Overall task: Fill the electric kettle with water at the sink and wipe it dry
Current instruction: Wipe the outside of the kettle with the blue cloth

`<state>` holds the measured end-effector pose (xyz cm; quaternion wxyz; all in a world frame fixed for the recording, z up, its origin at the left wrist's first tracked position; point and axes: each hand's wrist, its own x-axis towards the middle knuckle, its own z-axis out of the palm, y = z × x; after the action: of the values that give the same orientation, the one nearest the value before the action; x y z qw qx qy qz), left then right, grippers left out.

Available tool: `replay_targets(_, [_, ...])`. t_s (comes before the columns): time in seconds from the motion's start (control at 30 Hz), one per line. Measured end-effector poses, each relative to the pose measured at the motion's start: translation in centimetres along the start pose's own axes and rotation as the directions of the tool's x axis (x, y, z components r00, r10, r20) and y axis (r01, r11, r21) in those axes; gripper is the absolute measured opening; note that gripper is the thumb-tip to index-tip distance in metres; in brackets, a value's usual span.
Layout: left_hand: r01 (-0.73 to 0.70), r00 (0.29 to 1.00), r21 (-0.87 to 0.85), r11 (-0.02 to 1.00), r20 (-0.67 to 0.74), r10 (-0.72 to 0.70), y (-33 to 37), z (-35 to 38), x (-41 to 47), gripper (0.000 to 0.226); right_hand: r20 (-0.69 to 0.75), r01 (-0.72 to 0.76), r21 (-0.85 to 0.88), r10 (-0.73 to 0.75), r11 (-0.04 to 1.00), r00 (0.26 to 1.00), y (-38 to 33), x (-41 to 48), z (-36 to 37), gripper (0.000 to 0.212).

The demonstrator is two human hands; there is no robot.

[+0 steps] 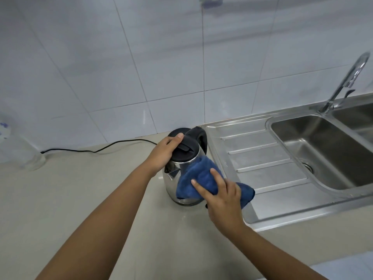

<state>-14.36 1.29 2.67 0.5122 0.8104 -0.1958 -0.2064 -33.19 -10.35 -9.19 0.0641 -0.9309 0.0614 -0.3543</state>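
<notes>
A white tiled wall [141, 57] fills the upper half of the view, and below it runs a pale beige desk [80, 199]. Set into the desk on the right is a steel sink [252, 199], with a ribbed draining board on its left side and a deep basin [323, 150] beyond; a drain shows at the basin's bottom. A curved metal tap [343, 81] rises from the back rim of the sink, its spout reaching up toward the right edge.

The kettle [173, 182] stands upright on the desk just left of the draining board, close to the wall. Its body is shiny steel, its lid [188, 152] and handle [199, 136] black, and the lid is down. A black cord [96, 150] trails across the desk from behind the kettle to the left, along the foot of the wall.

The left hand [163, 152] grips the top of the kettle from the left, fingers [178, 136] curled over the lid's edge. The right hand [222, 195] presses a blue cloth [199, 178] flat against the kettle's right side, fingers [216, 174] spread and laid over the cloth, part of which hangs out past the hand above the draining board.

A clear rounded container [12, 150], blurred, sits at the far left edge of the desk.
</notes>
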Motion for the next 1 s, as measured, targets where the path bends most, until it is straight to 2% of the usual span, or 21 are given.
replay_targets(0.1, [0.001, 1.000, 0.002, 1.000, 0.006, -0.001, 0.1, 0.0, -0.2, 0.071, -0.015, 0.237, -0.054, -0.238, 0.970, 0.971, 1.5, 1.5, 0.5, 0.072])
replay_targets(0.17, [0.005, 1.000, 0.011, 1.000, -0.009, -0.005, 0.2, 0.0, -0.3, 0.070, 0.098, 0.473, -0.084, -0.465, 0.877, 0.880, 2.8, 0.2, 1.4, 0.065])
replay_targets(0.23, [0.015, 1.000, 0.018, 1.000, -0.017, -0.015, 0.3, 0.0, -0.5, 0.072, 0.258, 0.602, -0.058, -0.571, 0.796, 0.779, 3.9, -1.3, 1.6, 0.076])
replay_targets(0.27, [0.021, 1.000, 0.020, 1.000, -0.022, -0.020, 0.3, 0.0, -0.5, 0.073, 0.288, 0.599, -0.036, -0.566, 0.800, 0.773, 4.3, -1.5, 1.6, 0.083])
replay_targets(0.33, [0.021, 0.999, 0.011, 1.000, -0.028, -0.021, 0.4, 0.0, -0.5, 0.074, 0.193, 0.511, -0.010, -0.499, 0.860, 0.845, 4.3, -0.5, 1.4, 0.086])
replay_targets(0.4, [0.018, 0.999, 0.005, 1.000, -0.035, -0.018, 0.5, 0.1, -0.5, 0.074, 0.055, 0.361, 0.037, -0.363, 0.932, 0.930, 4.0, 1.9, 0.8, 0.075])
replay_targets(0.47, [0.024, 0.999, -0.001, 1.000, -0.037, -0.024, 0.4, 0.2, -0.4, 0.074, -0.007, 0.274, 0.088, -0.275, 0.958, 0.962, 3.9, 4.0, 0.0, 0.064])
replay_targets(0.53, [0.033, 0.999, -0.014, 0.999, -0.042, -0.034, 0.3, 0.2, -0.4, 0.072, 0.014, 0.208, 0.151, -0.213, 0.966, 0.977, 3.6, 3.8, -0.1, 0.064])
replay_targets(0.57, [0.032, 0.998, -0.017, 0.999, -0.045, -0.033, 0.2, 0.2, -0.4, 0.071, 0.052, 0.130, 0.196, -0.143, 0.972, 0.988, 3.1, 2.9, 0.0, 0.067])
replay_targets(0.63, [0.030, 0.998, -0.011, 0.999, -0.048, -0.030, 0.1, 0.2, -0.4, 0.071, 0.205, -0.138, 0.304, 0.076, 0.943, 0.976, 1.8, 0.9, 0.5, 0.070])
replay_targets(0.7, [0.033, 0.998, -0.011, 0.999, -0.049, -0.034, 0.1, 0.1, -0.4, 0.070, 0.379, -0.407, 0.400, 0.255, 0.822, 0.889, 0.5, 0.3, 0.9, 0.066])
replay_targets(0.77, [0.033, 0.998, -0.017, 0.999, -0.051, -0.034, 0.1, 0.1, -0.3, 0.070, 0.486, -0.628, 0.528, 0.403, 0.572, 0.776, -0.6, 1.6, 0.9, 0.065])
replay_targets(0.8, [0.029, 0.998, -0.017, 0.999, -0.051, -0.030, 0.1, 0.1, -0.3, 0.069, 0.511, -0.688, 0.585, 0.463, 0.429, 0.724, -1.0, 2.6, 0.8, 0.064])
replay_targets(0.87, [0.017, 0.998, -0.021, 1.000, -0.054, -0.019, 0.0, 0.3, -0.3, 0.067, 0.505, -0.708, 0.664, 0.554, 0.241, 0.662, -1.4, 4.7, 0.4, 0.058])
replay_targets(1.0, [0.016, 0.998, -0.020, 1.000, -0.054, -0.017, -0.1, 0.3, -0.2, 0.070, 0.539, -0.718, 0.693, 0.610, 0.070, 0.580, -1.6, 4.4, 1.0, 0.053])
